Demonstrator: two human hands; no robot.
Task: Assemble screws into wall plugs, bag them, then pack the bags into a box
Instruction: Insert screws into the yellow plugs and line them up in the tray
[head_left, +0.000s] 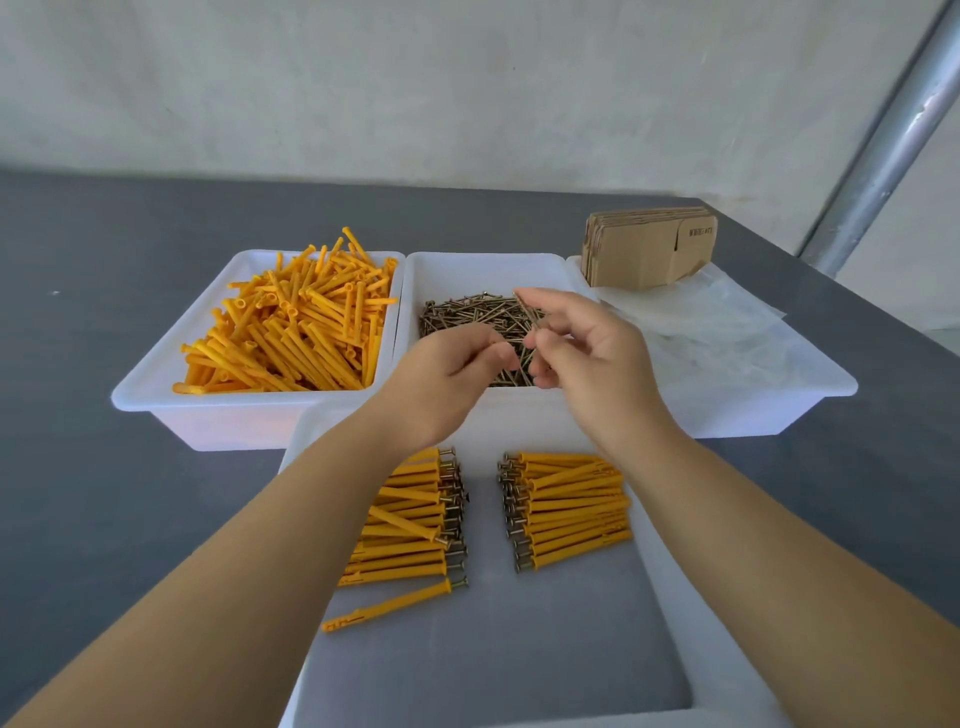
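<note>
I see both hands raised together over the middle tray, almost touching each other. My right hand (587, 343) pinches a thin screw (529, 317) between thumb and forefinger, and the screw stands tilted, its upper end toward the far side. My left hand (441, 374) has its fingers curled close to the lower part of the same screws; it seems to pinch one too, but I cannot tell this for sure because the fingers cover it. Under the hands is the white tray with loose dark screws (467, 317), in the middle of the far row on the grey desk (130, 519). Touching it on the left is a white tray heaped with yellow wall plugs (296, 327). On the right side is a third white tray (810, 395), which holds clear plastic bags (711, 332) and, at its far edge, a stack of flat cardboard boxes (649, 249) standing upright. Nearest to me lies a flat white tray (670, 571) at the near edge of the desk. On it are two piles of assembled plugs with screws inside: the left pile (410, 525), partly under my left forearm, and the right pile (571, 509), their screw heads facing each other across a gap. One single assembled plug (395, 605) lies just in front of the left pile.
</note>
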